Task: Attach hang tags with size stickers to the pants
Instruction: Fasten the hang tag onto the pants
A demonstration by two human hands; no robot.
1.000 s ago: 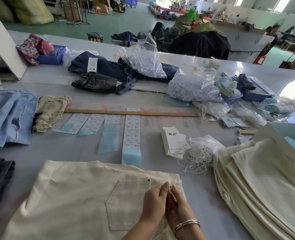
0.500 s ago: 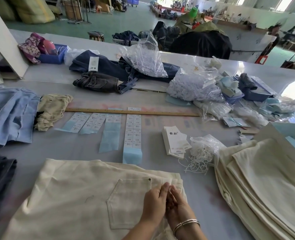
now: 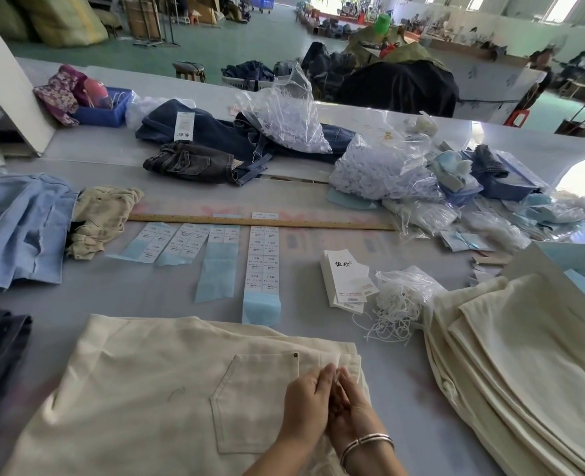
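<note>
Cream pants (image 3: 139,389) lie flat on the desk before me, back pocket up, waistband to the right. Beyond them lie a stack of white hang tags (image 3: 347,278), a loose heap of white strings (image 3: 399,304) just right of it, and four sticker strips (image 3: 263,259) below the ruler.

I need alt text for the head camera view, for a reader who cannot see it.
Two hands, left hand and right hand, meet at the waistband of cream pants on a grey table. Behind lie size sticker strips, white hang tags and strings.
</note>
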